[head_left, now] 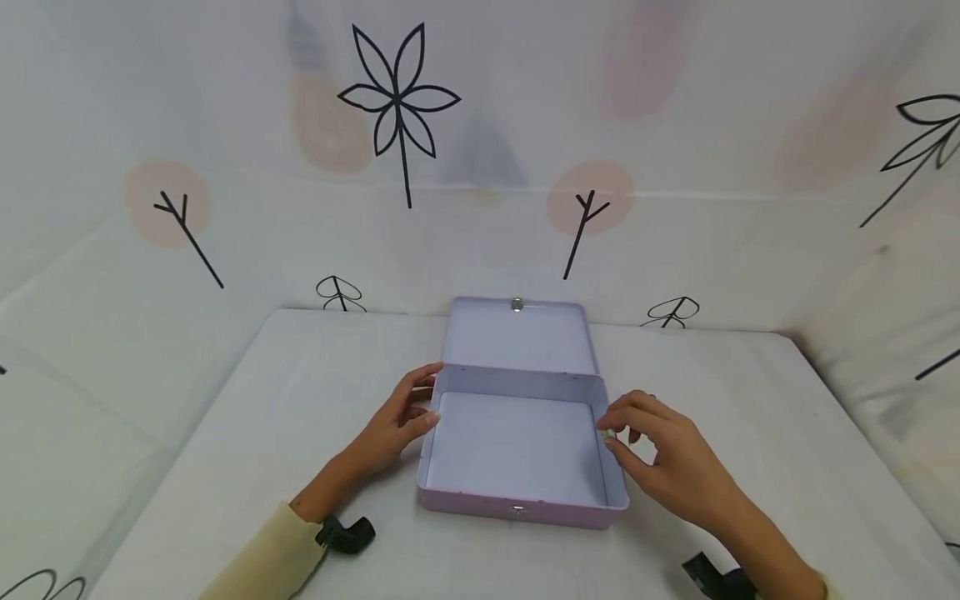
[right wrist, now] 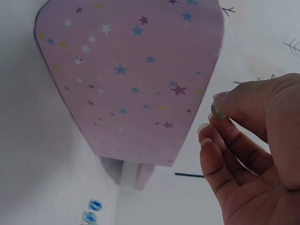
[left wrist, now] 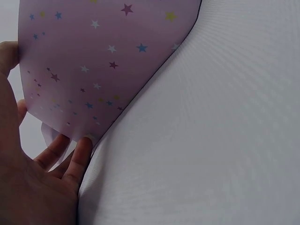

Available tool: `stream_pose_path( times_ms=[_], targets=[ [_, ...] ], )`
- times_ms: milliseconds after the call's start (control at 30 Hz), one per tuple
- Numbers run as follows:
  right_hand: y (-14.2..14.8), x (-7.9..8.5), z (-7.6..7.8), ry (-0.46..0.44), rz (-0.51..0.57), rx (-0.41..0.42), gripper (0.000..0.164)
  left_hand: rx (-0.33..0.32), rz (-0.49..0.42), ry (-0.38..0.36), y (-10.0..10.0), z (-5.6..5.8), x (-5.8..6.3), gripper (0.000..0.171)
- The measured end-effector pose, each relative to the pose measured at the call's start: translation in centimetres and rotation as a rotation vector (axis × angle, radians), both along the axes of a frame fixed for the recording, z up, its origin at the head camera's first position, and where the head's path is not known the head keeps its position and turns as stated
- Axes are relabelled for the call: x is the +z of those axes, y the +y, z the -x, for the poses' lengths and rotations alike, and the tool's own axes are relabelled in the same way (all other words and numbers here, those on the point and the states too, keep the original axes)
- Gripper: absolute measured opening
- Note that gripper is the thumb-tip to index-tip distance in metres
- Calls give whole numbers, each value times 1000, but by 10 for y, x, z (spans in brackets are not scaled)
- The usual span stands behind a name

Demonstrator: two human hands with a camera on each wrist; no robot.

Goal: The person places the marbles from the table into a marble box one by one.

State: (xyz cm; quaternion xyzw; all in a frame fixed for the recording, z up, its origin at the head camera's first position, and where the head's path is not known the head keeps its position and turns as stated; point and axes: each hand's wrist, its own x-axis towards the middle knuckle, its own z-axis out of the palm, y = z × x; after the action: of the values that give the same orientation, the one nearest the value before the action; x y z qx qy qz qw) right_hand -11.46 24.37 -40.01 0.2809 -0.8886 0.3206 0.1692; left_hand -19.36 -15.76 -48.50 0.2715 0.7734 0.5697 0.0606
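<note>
A shallow lilac tin box (head_left: 522, 517) stands with its hinged lid (head_left: 519, 337) swung back; inside, it is plain pale lilac. My left hand (head_left: 401, 425) holds the box by its left side, thumb at the rim and fingers round toward the back corner. Over the right rim, my right hand (head_left: 671, 454) pinches a small clear, greenish marble (right wrist: 217, 110) between thumb and fingertips. Scattered coloured stars decorate the box's outer side (left wrist: 112, 61). Two blue-swirled marbles (right wrist: 95, 205) lie on the table past the box in the right wrist view.
A white cloth covers the table (head_left: 330, 358). Behind it and at both sides hangs a pale fabric screen (head_left: 480, 242) with line-drawn plants. The lid has a small metal clasp (head_left: 517, 305) at its far edge; a catch (head_left: 517, 509) sits on the box's front.
</note>
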Motion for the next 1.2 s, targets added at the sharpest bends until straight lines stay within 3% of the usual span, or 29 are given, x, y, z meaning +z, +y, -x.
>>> stream_pose_path(
  times_ms=[567,867,1200],
  targets=[
    [-8,-10,0,-8,-84,-23,51,3,-3,-20,1,-3,4,69],
    [0,-4,2,26,-27,-3,52,6,11,-16,1,-2,5,69],
    [25,2,13,62,-40,-106,47,9,13,-20,1,-2,5,68]
  ],
)
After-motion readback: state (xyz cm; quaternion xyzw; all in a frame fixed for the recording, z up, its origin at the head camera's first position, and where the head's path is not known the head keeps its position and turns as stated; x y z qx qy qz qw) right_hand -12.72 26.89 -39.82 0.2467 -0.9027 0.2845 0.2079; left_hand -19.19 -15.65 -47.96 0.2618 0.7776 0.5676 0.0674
